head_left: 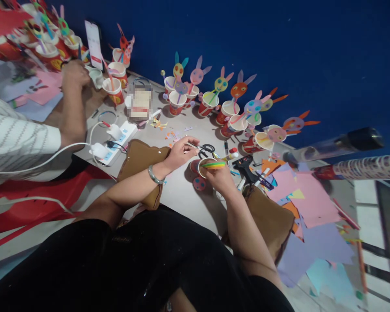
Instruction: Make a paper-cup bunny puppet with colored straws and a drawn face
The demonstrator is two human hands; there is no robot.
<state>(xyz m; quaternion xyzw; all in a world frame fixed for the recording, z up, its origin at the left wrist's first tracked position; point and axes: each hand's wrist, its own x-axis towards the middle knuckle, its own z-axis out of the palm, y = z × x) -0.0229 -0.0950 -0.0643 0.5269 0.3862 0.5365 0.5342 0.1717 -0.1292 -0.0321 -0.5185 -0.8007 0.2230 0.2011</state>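
Observation:
My right hand (221,177) is closed around a green and yellow strip (213,165), held at the mouth of a paper cup (201,170). The cup is tilted, its white rim facing me. Against the cup's lower side shows a pink disc (199,183) with blue dots. My left hand (182,152), a bangle on its wrist, hovers just left of the cup. Its fingers are curved and apart, and I see nothing in them. Black-handled scissors (208,149) lie just beyond the cup.
Rabbit-faced paper cups (211,99) line the blue wall. A black glue gun (245,167), markers and coloured paper (312,195) lie to the right. Brown cushions (139,164) flank me. A power strip (118,145) with cables sits left, near a co-worker's hand (74,76).

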